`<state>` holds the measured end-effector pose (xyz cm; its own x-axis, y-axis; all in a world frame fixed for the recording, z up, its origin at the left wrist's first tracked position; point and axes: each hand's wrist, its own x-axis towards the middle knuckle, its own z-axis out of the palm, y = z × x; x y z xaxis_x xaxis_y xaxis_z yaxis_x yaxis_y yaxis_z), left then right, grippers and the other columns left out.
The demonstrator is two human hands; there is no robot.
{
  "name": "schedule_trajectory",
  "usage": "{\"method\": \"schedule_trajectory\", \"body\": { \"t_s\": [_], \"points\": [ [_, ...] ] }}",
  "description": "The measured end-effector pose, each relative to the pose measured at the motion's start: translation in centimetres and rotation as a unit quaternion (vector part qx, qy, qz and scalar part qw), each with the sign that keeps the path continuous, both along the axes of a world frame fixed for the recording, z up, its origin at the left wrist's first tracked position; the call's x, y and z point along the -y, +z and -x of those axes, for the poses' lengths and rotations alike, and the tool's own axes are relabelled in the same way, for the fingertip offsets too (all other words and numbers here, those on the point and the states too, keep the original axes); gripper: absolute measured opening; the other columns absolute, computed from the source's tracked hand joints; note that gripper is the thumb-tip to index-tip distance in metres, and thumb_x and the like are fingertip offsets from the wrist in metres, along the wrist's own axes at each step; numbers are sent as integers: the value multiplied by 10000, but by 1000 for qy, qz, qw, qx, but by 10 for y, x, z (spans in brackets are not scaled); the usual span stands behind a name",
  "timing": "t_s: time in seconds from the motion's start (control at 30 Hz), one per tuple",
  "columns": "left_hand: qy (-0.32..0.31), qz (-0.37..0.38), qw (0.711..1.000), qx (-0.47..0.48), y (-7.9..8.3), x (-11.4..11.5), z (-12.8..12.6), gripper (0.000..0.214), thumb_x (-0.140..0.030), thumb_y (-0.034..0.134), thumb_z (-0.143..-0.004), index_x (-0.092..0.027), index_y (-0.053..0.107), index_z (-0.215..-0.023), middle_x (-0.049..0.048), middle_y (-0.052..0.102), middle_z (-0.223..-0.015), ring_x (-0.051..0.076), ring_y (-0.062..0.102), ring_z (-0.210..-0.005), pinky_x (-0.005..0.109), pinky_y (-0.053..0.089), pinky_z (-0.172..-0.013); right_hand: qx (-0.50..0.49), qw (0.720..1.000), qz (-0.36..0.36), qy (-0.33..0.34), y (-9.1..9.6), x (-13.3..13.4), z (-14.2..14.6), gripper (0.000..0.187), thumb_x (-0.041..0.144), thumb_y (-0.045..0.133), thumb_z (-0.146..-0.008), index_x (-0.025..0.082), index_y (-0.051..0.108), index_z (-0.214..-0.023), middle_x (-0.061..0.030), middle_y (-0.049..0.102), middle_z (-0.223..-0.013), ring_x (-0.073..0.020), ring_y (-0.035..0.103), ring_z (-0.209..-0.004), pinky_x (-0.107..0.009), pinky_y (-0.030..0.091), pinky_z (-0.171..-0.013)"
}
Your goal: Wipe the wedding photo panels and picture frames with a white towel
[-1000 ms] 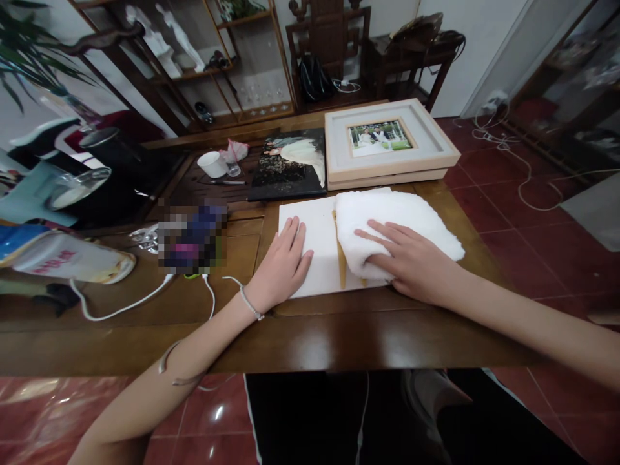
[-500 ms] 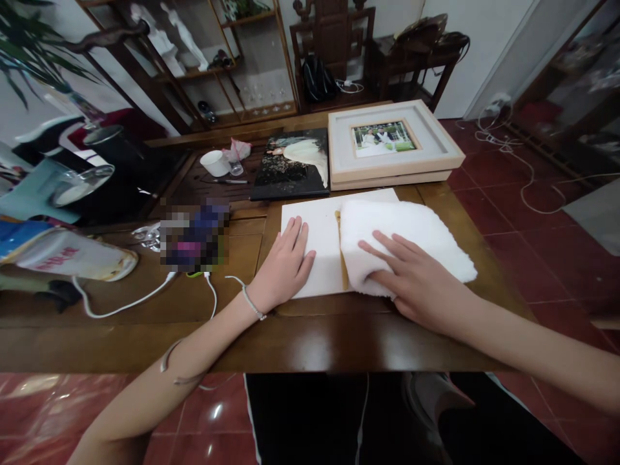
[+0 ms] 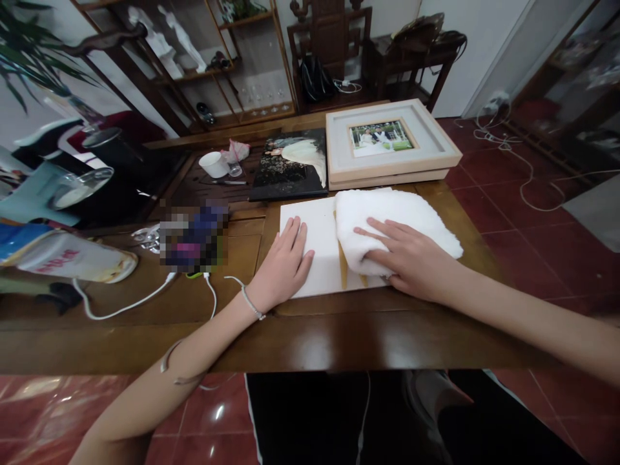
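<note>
Hands at work on a wooden table (image 3: 310, 342): left hand (image 3: 283, 265) lies palm-down on a white panel (image 3: 312, 248), fingers straight and close together, gripping nothing; right hand (image 3: 411, 261) presses flat on a folded white towel (image 3: 402, 213), fingers spread, not curled round it. Towel sits on the panel's right half, just in front of a framed photo (image 3: 390, 145), and hides that part of the panel; only a tan strip (image 3: 341, 265) shows at the towel's left edge. Right forearm is cut off at the pic's edge. Item (image 3: 194, 236) left of the panel is pixelated, can't be made out. Vs. half a sec. ago: towel and right hand have slid back left and away from the table's near edge, and more of the strip shows. Left hand hasn't moved.
</note>
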<state>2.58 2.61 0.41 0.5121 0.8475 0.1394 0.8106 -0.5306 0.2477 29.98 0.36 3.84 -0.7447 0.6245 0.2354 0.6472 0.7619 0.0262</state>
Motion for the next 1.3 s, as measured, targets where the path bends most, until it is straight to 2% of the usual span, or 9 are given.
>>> {"method": "schedule_trajectory", "body": {
  "t_s": [0.2,0.43,0.8,1.0,1.3],
  "points": [
    [-1,-6,1000,6,0,0,0,572,-341,289,-1000,-32,256,-1481,248,186,-1580,324,119,-1485,546,265,-1158,-5,1000,-5,-4,-2,-5,1,423,30,609,-655,151,643,-1059,-152,485,-1446,-368,381,-1361,-537,382,-1077],
    [1,-5,1000,-11,0,0,-1,600,-337,277,-1002,53,271,-1458,287,202,-1561,339,120,-1483,534,252,-1166,8,1000,-2,-17,-4,2,5,409,37,609,-655,116,643,-1055,-192,454,-1460,-388,343,-1378,-561,349,-1096],
    [5,-3,1000,-18,1,0,-1,597,-330,279,-1003,53,268,-1462,282,199,-1564,338,119,-1483,529,252,-1168,-1,1000,-11,-25,-9,4,6,400,42,632,-643,113,647,-1036,-188,434,-1476,-410,344,-1371,-572,344,-1096],
    [-2,-14,1000,-2,0,1,0,569,-331,274,-1005,-13,259,-1476,260,200,-1572,327,122,-1485,556,282,-1149,-2,999,-21,-29,-10,5,7,373,45,639,-643,109,651,-1011,-195,445,-1466,-417,368,-1354,-571,358,-1087],
    [1,-5,1000,-16,1,0,-1,602,-333,273,-1004,61,268,-1459,285,200,-1562,337,118,-1483,528,249,-1171,-5,999,-22,-28,-11,5,7,370,73,655,-665,112,647,-1033,-193,439,-1471,-423,360,-1356,-574,352,-1086]
  ]
}}
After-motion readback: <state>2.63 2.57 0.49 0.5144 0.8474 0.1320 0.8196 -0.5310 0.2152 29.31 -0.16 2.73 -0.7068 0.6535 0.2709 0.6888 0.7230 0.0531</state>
